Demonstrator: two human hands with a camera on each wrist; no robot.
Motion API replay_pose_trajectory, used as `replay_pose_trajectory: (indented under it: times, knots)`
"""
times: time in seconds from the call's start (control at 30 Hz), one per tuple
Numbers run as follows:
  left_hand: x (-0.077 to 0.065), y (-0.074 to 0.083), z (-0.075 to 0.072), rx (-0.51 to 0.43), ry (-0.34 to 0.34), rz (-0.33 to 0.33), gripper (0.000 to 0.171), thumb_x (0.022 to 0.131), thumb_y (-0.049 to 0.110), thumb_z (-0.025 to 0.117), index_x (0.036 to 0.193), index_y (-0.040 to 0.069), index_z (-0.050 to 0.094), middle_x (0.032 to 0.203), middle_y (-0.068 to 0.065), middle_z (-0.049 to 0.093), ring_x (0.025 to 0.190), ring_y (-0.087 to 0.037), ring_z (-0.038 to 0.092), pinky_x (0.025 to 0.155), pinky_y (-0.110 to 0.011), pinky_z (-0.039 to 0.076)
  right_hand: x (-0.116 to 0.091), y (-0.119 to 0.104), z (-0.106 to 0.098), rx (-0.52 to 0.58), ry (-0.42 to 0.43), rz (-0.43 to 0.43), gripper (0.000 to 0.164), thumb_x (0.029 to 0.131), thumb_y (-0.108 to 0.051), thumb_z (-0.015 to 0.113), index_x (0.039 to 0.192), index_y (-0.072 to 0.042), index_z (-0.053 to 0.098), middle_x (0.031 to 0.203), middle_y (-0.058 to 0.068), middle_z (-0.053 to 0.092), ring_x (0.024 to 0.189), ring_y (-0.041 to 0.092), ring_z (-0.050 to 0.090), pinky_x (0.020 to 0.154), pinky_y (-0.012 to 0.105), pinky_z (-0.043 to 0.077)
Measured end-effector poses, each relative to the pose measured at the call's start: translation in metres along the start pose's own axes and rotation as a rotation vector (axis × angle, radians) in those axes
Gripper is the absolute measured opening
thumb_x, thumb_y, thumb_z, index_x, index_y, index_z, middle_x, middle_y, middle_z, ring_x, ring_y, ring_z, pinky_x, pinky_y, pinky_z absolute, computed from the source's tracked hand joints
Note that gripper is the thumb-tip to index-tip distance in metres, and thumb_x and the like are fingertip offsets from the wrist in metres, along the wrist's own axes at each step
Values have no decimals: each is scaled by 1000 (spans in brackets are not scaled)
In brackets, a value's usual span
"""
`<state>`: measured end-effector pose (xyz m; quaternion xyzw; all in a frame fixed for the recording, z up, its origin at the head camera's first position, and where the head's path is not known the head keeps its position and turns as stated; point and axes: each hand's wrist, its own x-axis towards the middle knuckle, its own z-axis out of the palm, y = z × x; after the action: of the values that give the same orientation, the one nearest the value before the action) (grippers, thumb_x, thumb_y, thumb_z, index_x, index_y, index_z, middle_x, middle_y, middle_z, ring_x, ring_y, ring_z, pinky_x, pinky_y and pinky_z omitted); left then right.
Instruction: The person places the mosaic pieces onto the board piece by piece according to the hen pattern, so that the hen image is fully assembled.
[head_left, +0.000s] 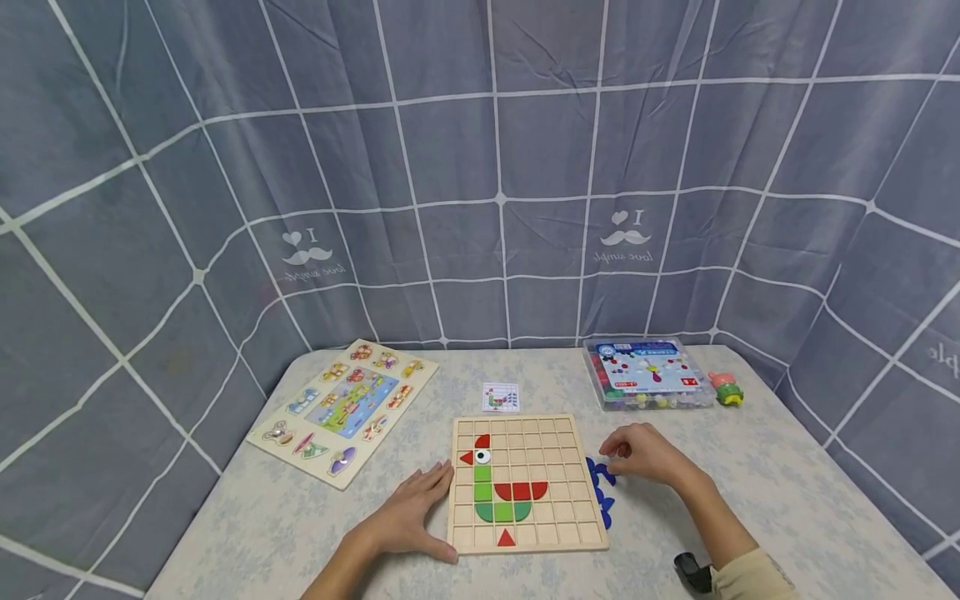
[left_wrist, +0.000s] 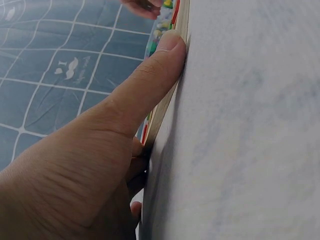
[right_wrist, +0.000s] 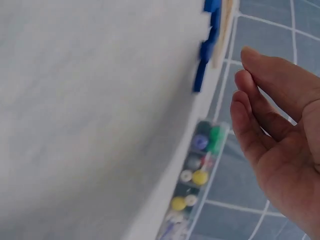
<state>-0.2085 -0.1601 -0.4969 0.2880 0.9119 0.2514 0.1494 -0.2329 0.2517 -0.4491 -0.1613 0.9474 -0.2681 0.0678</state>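
Note:
A square wooden grid board (head_left: 558, 454) lies on the table. Coloured tiles on it make a bird: a red crest and beak, a round eye tile (head_left: 482, 457), green neck squares, a red wing (head_left: 521, 491), a green body and a red triangle (head_left: 506, 538) below. My left hand (head_left: 405, 514) rests against the board's left side, thumb at the lower left corner. Several blue pieces (head_left: 606, 503) lie along the right edge. Over them is my right hand (head_left: 647, 452), fingers loosely bent; in the right wrist view nothing shows between thumb and fingers.
A small picture card (head_left: 501, 397) lies behind the board. To the left is a wooden knob puzzle (head_left: 420, 375). A clear box of beads (head_left: 648, 375) and a small toy figure (head_left: 726, 389) stand at the back right, before a grey-blue curtain (head_left: 551, 242).

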Motion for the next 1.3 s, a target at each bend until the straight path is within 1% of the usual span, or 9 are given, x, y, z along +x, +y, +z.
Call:
replay_pose_trajectory:
  times: [0.13, 0.27, 0.4, 0.53, 0.8, 0.93, 1.3]
  knots:
    - [-1, 0, 0, -2, -8, -5, 123, 65, 66, 79, 155, 7, 21, 163, -11, 20, 151, -32, 19, 121, -59, 15, -3, 10, 2, -3, -20, 34, 18, 73, -7, 81, 90, -8, 76, 83, -3, 71, 75, 10, 54, 63, 22, 48]
    - [-2, 2, 0, -13, -12, -12, 123, 65, 66, 79, 155, 6, 21, 163, -12, 20, 151, -32, 18, 121, -59, 15, -4, 16, 4, 14, -39, 40, 20, 71, -5, 82, 90, -8, 76, 84, -3, 71, 74, 11, 54, 62, 22, 48]
    - [-2, 3, 0, -15, -13, -13, 123, 64, 66, 79, 155, 7, 21, 163, -12, 19, 151, -32, 18, 121, -58, 15, -5, 19, 3, 38, -68, 39, 20, 72, -4, 82, 91, -7, 76, 84, -2, 70, 75, 12, 53, 62, 22, 48]
    - [-2, 3, 0, -12, -12, -14, 123, 64, 67, 79, 155, 7, 21, 163, -12, 20, 151, -32, 19, 121, -59, 15, -6, 20, 3, 49, -86, 64, 19, 73, -4, 82, 90, -7, 75, 83, -2, 69, 75, 13, 54, 63, 23, 49]
    - [-2, 3, -1, -14, -3, -5, 123, 64, 65, 80, 155, 6, 21, 163, -12, 20, 151, -32, 19, 121, -59, 15, -7, 22, 3, 56, -87, 87, 16, 74, -5, 81, 89, -6, 75, 83, 0, 70, 75, 13, 57, 65, 26, 53]
    - [-2, 2, 0, -15, 0, -1, 123, 64, 65, 80, 155, 6, 21, 163, -13, 20, 151, -32, 19, 121, -59, 15, -7, 25, 4, 63, -84, 105, 15, 75, -5, 80, 89, -6, 75, 82, 0, 71, 74, 12, 58, 63, 25, 53]
    - [0, 2, -1, -10, 0, -10, 123, 64, 65, 80, 155, 6, 22, 163, -13, 21, 151, -32, 19, 120, -59, 16, -8, 28, 5, 87, -87, 74, 12, 77, -5, 78, 88, -5, 75, 78, -1, 69, 69, 12, 56, 57, 21, 50]
